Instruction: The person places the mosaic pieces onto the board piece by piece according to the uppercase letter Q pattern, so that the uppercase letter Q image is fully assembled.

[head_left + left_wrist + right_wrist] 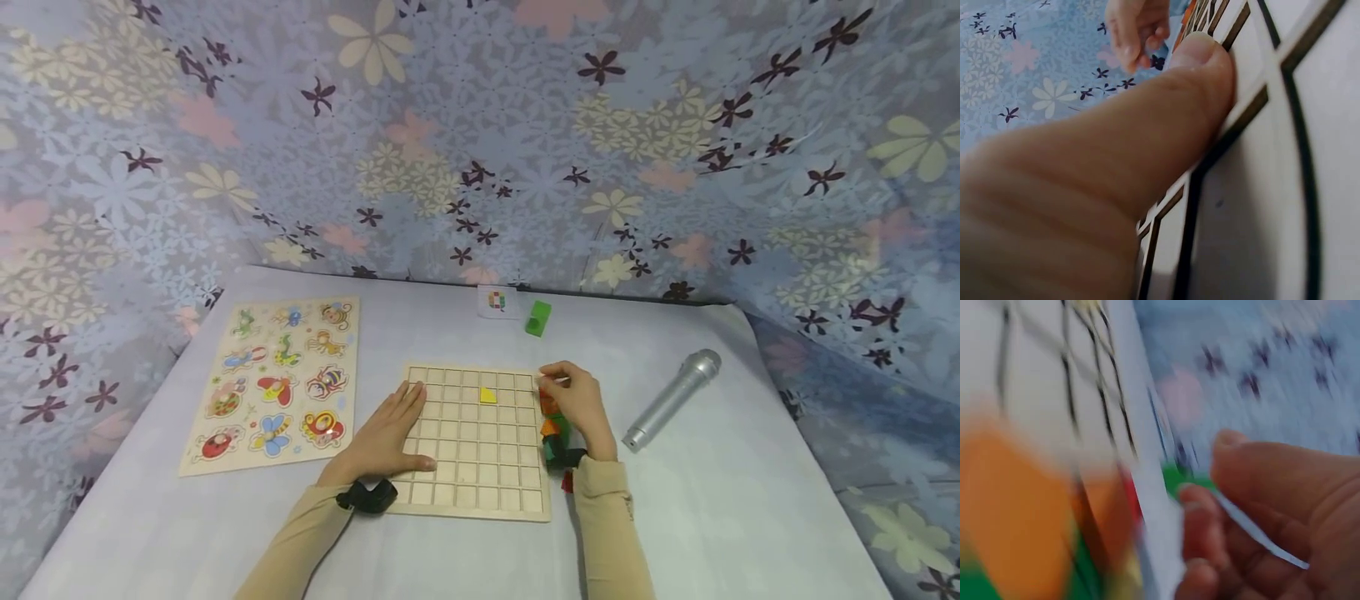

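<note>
A wooden grid board (465, 451) lies flat, with one yellow piece (488, 396) in a cell of an upper row. My left hand (385, 433) rests spread on the board's left side; its thumb (1166, 119) presses down over the grid in the left wrist view. By the upper right edge is my right hand (583, 404), fingers loosely bent, above a cluster of coloured pieces. An orange piece (1016, 506) looms blurred in the right wrist view, with red and green ones near it. Nothing shows between the right thumb and fingertips. The hand partly hides the cluster.
Left of the grid lies an insect-and-animal picture puzzle (297, 337). A silver microphone (671, 402) is on the right. Toward the back are a small picture card (487, 310) and green blocks (540, 315). A red piece (567, 482) sits beside the right wrist. Flowered cloth (480, 150) hangs behind the table.
</note>
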{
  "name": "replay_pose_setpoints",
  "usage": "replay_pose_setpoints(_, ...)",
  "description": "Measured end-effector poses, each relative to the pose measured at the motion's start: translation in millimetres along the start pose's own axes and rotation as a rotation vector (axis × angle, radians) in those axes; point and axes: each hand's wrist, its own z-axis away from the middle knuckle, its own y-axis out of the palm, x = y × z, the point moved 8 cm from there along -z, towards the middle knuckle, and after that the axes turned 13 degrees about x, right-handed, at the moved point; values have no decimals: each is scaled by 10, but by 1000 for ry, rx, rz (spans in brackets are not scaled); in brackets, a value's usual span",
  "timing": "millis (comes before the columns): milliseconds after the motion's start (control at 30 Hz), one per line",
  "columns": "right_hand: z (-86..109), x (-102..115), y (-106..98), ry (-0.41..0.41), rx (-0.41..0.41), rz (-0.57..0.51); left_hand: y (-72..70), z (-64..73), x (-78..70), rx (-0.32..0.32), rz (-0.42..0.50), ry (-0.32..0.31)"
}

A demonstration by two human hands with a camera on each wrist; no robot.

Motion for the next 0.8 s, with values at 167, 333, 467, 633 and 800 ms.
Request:
replay_pose_setpoints(167, 108, -352, -201, 125, 76, 37, 3, 8, -2, 0, -17, -4)
replay_pose_setpoints(333, 118, -416, -191, 127, 157, 42, 16, -11, 1, -3, -11, -7)
replay_pose_setpoints(467, 97, -356, -166, 104, 143, 105, 27, -20, 15, -3, -21, -13)
replay_pose_setpoints(633, 71, -315, -145, 87, 104, 153, 43, -30, 23, 0, -37, -12)
replay_pose_setpoints(800, 31, -319, -136, 85, 26, 148, 37, -25, 30, -6, -40, -10)
